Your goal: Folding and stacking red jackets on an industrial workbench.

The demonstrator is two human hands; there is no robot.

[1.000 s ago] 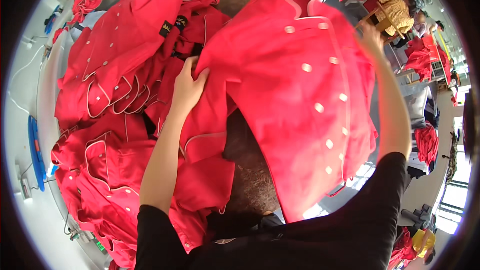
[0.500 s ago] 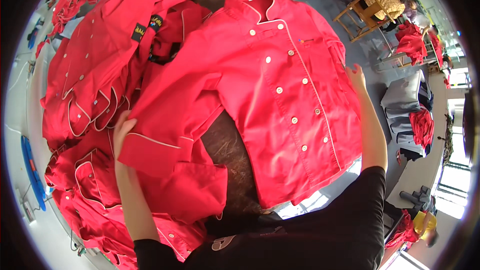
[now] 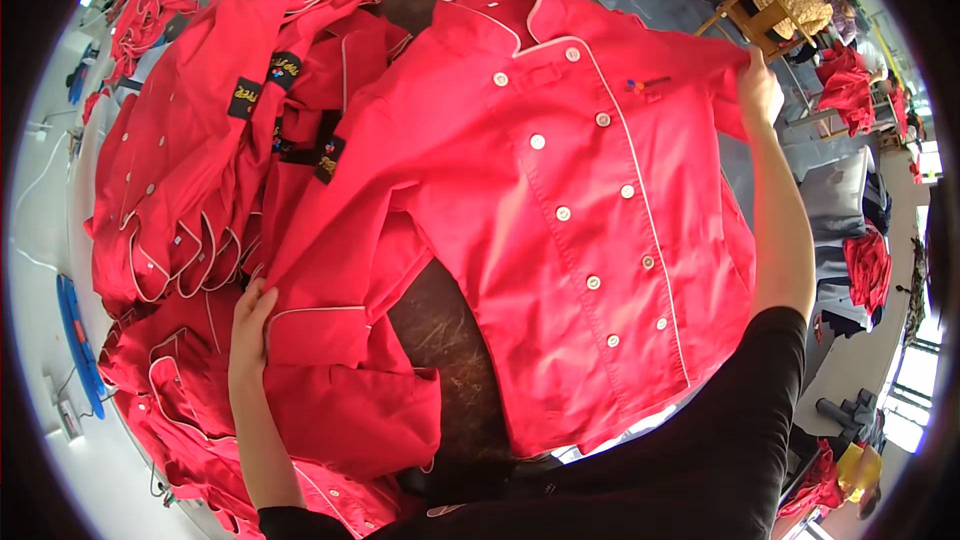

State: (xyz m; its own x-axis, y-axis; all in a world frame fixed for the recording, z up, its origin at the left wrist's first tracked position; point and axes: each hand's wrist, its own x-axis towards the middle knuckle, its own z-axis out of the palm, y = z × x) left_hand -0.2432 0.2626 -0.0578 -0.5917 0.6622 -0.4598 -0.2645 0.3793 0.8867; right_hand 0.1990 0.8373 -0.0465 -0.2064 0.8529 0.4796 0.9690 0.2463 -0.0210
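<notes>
A red chef's jacket [image 3: 590, 230] lies front up on a dark, scuffed brown table [image 3: 430, 310], with pale piping and two rows of buttons. Out to the right, my right hand [image 3: 758, 92] is closed round its sleeve and holds the cloth stretched away from the body. At the left, my left hand [image 3: 250, 330] pinches the edge of the other sleeve near its piped cuff [image 3: 320, 335]. Parts of both hands' fingers are hidden by cloth or by their angle.
A heap of red jackets [image 3: 180, 140] with black labels covers the table's left side, and more red garments [image 3: 190, 390] lie below it. Beyond the right edge are a wooden chair [image 3: 765, 15] with a person in a patterned top, and grey stacks with red cloth [image 3: 868, 265].
My right hand has moved up and outward, taken hold of the right sleeve and pulled it out to the side. My left hand has shifted slightly down along the left sleeve.
</notes>
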